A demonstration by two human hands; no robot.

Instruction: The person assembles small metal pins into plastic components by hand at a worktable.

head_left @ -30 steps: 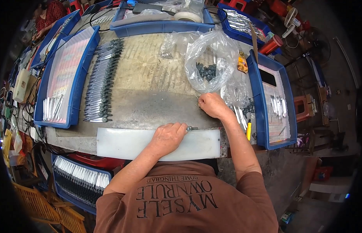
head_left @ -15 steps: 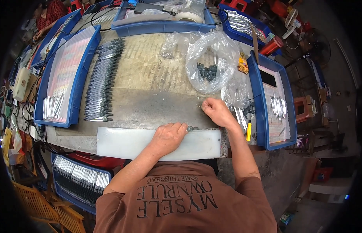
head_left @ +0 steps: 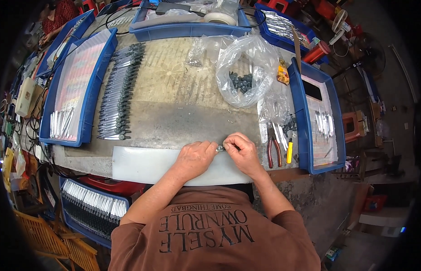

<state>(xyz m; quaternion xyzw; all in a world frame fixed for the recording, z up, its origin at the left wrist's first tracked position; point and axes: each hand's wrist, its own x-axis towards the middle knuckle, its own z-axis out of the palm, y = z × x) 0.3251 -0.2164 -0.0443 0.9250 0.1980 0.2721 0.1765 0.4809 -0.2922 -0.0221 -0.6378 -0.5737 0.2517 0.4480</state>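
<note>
My left hand [head_left: 197,156] is closed around a slim piece, of which only the dark grey end [head_left: 220,148] pokes out past the fingers. Right beside it, my right hand [head_left: 242,153] has its thumb and fingers pinched together at that end; anything small between them is hidden. Both hands are above the white board [head_left: 140,163] at the table's near edge. Further left lies a long row of slim silver pieces with dark grey ends [head_left: 121,90]. Several tiny metal bits [head_left: 230,116] are scattered beyond my hands.
An open clear plastic bag [head_left: 226,92] holds small dark parts [head_left: 241,83]. Red-handled pliers [head_left: 270,153] and a yellow-handled tool [head_left: 289,151] lie right of my hands. Blue trays [head_left: 86,122] [head_left: 303,122] flank the table, and another blue tray [head_left: 188,32] stands behind.
My right hand has moved left and nearer, from the tiny metal bits to the grey end at my left hand. The pliers, hidden before by my right arm, now show.
</note>
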